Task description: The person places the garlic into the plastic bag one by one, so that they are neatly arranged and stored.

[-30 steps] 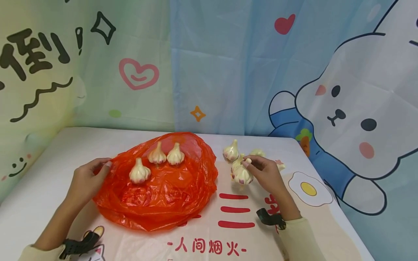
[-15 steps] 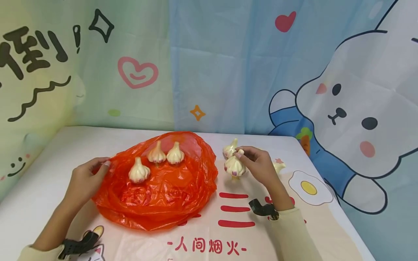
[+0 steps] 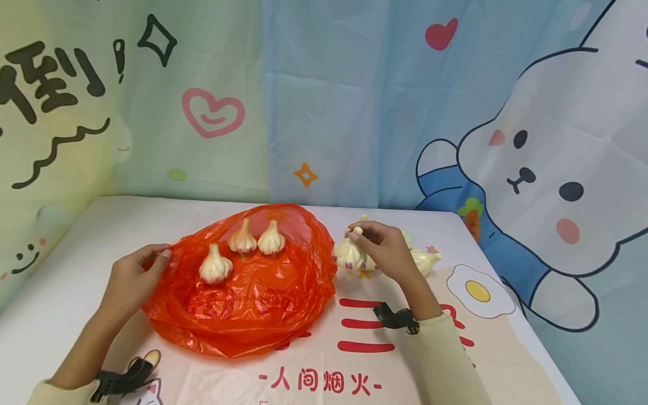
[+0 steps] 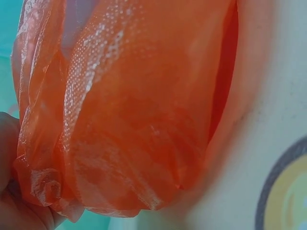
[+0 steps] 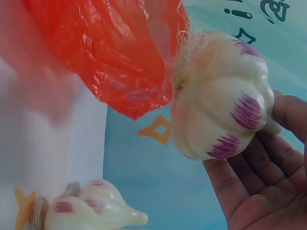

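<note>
My left hand point(image 3: 138, 275) pinches the left rim of an open red plastic bag point(image 3: 238, 332); the left wrist view shows the bag's side point(image 4: 139, 120) bunched at the fingers. Inside the bag sit three garlic bulbs, one nearer the front point(image 3: 216, 265) and two behind, such as the right one point(image 3: 271, 239). Just off the bag's right rim, my right hand point(image 3: 387, 250) holds a garlic bulb point(image 3: 349, 253) by its stem. In the right wrist view that bulb point(image 5: 220, 100) shows purple streaks and root hairs, with the thumb and fingers at its stem.
More garlic bulbs lie on the table to the right, partly behind my right hand, one of them point(image 3: 425, 260) in plain sight. A printed mat point(image 3: 304, 388) covers the front of the white table point(image 3: 136, 216). A patterned curtain point(image 3: 324, 101) hangs behind.
My right hand has carried the garlic bulb leftward, from among the other bulbs to beside the bag's right rim. The left hand and the bag have stayed in place.
</note>
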Tool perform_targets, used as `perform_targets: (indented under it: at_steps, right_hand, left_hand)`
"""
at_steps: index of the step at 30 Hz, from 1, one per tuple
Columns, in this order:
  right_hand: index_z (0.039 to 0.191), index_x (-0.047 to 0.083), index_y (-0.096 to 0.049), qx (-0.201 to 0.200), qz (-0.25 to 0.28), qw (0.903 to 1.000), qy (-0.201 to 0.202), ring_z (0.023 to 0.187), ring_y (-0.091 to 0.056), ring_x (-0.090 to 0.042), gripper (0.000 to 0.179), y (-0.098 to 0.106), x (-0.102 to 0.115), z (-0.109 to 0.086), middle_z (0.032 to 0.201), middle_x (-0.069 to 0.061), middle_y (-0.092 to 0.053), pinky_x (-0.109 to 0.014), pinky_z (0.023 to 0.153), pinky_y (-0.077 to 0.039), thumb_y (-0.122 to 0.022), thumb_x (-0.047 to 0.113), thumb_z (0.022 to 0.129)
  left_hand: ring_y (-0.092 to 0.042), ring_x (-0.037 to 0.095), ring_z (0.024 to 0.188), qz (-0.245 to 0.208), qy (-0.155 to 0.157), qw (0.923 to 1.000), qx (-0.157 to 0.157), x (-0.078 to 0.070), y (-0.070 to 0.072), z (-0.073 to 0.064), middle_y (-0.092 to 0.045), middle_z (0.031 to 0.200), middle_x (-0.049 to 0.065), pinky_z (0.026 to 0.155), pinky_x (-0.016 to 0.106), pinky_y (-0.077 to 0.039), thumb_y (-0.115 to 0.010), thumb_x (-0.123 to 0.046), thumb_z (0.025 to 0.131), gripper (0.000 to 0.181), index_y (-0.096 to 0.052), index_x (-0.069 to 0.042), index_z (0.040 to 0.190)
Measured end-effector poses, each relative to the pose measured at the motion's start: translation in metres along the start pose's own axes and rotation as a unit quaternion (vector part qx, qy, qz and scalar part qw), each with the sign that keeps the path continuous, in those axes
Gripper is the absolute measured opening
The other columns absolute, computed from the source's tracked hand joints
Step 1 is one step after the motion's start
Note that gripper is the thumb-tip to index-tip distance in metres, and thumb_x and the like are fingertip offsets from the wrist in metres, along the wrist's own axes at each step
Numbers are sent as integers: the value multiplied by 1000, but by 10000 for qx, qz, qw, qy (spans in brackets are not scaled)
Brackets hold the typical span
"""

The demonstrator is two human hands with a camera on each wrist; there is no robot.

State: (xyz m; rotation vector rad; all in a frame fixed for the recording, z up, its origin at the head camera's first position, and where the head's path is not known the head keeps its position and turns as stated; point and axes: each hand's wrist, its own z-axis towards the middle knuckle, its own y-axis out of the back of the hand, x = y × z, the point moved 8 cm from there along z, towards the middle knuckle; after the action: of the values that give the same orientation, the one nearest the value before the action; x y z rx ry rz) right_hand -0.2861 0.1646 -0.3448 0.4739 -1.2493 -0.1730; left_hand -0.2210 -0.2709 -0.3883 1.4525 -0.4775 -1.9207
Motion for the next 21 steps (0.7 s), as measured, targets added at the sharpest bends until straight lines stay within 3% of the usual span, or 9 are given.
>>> perform_targets:
  at_steps: [8,12,16,19,21]
  right_hand:
    - [112,4,-69,205,221,9995,-3,96,-66,-23,25,-18,6,10,105,-10,-69,-30,85,-55,-67,20,93]
    - [111,6,-69,183,386,9991,-6,93,-65,-23,23,-28,10,16,105,-8,-69,-31,77,-58,-67,21,94]
    - [112,4,-68,181,524,9984,60,93,-65,-24,24,-38,14,24,105,-7,-68,-32,76,-58,-66,21,94]
    - [112,2,-68,250,621,9975,226,93,-65,-23,25,-45,20,29,103,-7,-68,-32,80,-57,-66,19,94]
    - [111,0,-68,325,676,9967,323,93,-65,-23,23,-49,28,29,103,-8,-68,-32,81,-57,-66,16,94]
  left_hand:
    - [-61,34,91,58,-11,10000,31,0,-1,1,-67,105,23,69,4,-43,-52,-23,101,34,-64,4,117]
    - [-62,35,91,44,-41,10000,33,0,-2,0,-67,105,23,69,9,-48,-52,-23,101,34,-64,4,117]
    - [-62,36,92,19,-46,10000,26,0,-2,-1,-67,106,24,70,7,-47,-52,-23,101,33,-64,5,116]
    - [-61,36,92,-10,-30,10000,31,1,-2,-1,-67,106,24,69,1,-39,-52,-22,101,33,-64,5,117]
    - [-61,37,93,-5,4,10000,52,0,-4,-1,-66,107,25,72,10,-50,-52,-22,101,34,-64,5,117]
